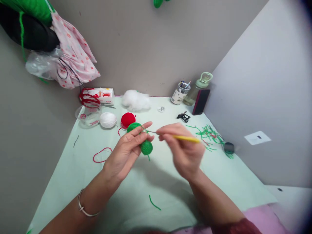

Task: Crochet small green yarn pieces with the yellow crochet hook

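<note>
A small round green crochet piece (pixel 146 148) is pinched in my left hand (pixel 126 144), a short yarn tail hanging from its underside. Green yarn runs over the fingers of that hand. Behind them sits a green yarn ball (pixel 134 126), partly hidden. My right hand (pixel 182 146) is closed around the yellow handle of a crochet hook (pixel 186 138). The hook's thin metal shaft points left and reaches the yarn at my left fingertips; its very tip is too small to make out. Beyond my left hand lie a red yarn ball (pixel 128 120) and a white yarn ball (pixel 108 120).
White stuffing (pixel 136 100) lies at the back, near a jar of pens (pixel 180 94), a bottle (pixel 196 91) and a leaning phone (pixel 201 102). A black claw clip (pixel 183 117) and green yarn scraps (pixel 211 135) are at right. Scissors (pixel 108 106) rest back left by a clear container (pixel 89 116).
</note>
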A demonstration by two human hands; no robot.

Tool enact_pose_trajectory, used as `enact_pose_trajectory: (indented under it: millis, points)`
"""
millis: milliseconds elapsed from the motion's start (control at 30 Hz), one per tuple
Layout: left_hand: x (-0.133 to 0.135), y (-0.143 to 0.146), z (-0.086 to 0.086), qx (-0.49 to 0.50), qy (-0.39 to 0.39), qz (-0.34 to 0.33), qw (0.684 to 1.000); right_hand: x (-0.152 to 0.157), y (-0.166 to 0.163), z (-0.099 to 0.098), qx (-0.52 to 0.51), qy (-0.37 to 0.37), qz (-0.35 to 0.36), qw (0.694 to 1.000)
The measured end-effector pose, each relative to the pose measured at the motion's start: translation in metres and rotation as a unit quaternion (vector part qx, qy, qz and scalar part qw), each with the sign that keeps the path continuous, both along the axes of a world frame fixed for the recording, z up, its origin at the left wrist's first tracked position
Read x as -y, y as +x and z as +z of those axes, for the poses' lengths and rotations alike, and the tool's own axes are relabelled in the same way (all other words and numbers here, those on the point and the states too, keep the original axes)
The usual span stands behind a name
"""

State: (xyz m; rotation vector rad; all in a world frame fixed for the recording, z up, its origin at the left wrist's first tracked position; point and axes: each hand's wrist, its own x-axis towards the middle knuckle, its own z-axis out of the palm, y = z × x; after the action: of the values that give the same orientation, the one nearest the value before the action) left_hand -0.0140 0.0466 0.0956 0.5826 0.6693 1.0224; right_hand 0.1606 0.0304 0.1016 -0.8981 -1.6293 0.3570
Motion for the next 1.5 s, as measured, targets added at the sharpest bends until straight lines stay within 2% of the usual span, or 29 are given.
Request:
enact_pose_trajectory:
  millis: [100,200,333,500,600,667,733,767,800,867,900,967,1133,1233,1300,1333,1400,1433,1500]
  points:
    - [0.001,-0.002,0.002,-0.038,0.022,0.026,0.999,-0.005,0.003,0.005,-0.157,-0.119,0.044,0.979]
    - [0.004,0.001,0.003,-0.069,0.06,0.029,0.995,-0.008,-0.001,0.005,-0.185,-0.166,0.107,0.963]
    - [0.006,0.006,0.0,-0.063,0.067,0.045,0.995,-0.005,-0.01,0.001,-0.127,-0.143,0.094,0.977]
    - [0.001,0.006,-0.004,-0.006,0.017,0.039,0.999,-0.002,-0.008,0.001,-0.03,-0.072,0.096,0.992]
    - [-0.003,0.001,-0.002,0.015,-0.008,0.036,0.999,-0.009,0.009,0.005,0.047,-0.105,0.109,0.987]
    - [-0.006,-0.005,0.001,0.012,-0.009,0.041,0.999,-0.016,0.027,0.005,0.117,-0.17,0.091,0.974]
    - [-0.009,-0.014,0.006,0.012,0.003,0.041,0.999,-0.023,0.047,0.0,0.229,-0.227,0.035,0.946]
    - [-0.01,-0.019,0.009,0.016,0.012,0.039,0.999,-0.025,0.057,-0.004,0.309,-0.252,-0.02,0.917]
    - [-0.01,-0.023,0.011,0.023,0.021,0.035,0.999,-0.026,0.066,-0.009,0.4,-0.284,-0.067,0.869]
    - [-0.011,-0.031,0.015,0.035,0.045,0.027,0.998,-0.026,0.082,-0.022,0.529,-0.371,-0.138,0.751]
    - [-0.011,-0.034,0.016,0.043,0.061,0.027,0.997,-0.024,0.089,-0.029,0.539,-0.393,-0.151,0.73]
    - [-0.01,-0.039,0.017,0.061,0.091,0.023,0.994,-0.019,0.099,-0.042,0.54,-0.412,-0.159,0.717]
    - [-0.01,-0.045,0.015,0.085,0.136,0.013,0.987,-0.014,0.108,-0.059,0.506,-0.409,-0.148,0.745]
    - [-0.009,-0.045,0.015,0.084,0.143,0.007,0.986,-0.013,0.105,-0.054,0.467,-0.398,-0.139,0.778]
    - [-0.009,-0.042,0.014,0.081,0.138,0.005,0.987,-0.009,0.1,-0.044,0.425,-0.39,-0.103,0.81]
    - [-0.008,-0.04,0.014,0.081,0.134,0.005,0.988,-0.005,0.097,-0.037,0.394,-0.389,-0.067,0.83]
    - [-0.008,-0.036,0.013,0.081,0.121,0.009,0.989,0.002,0.087,-0.022,0.22,-0.378,0.068,0.897]
    - [-0.008,-0.033,0.013,0.08,0.113,0.012,0.99,0.005,0.08,-0.015,0.159,-0.357,0.112,0.914]
    - [-0.007,-0.029,0.012,0.071,0.102,0.011,0.992,0.008,0.063,-0.003,0.096,-0.325,0.161,0.927]
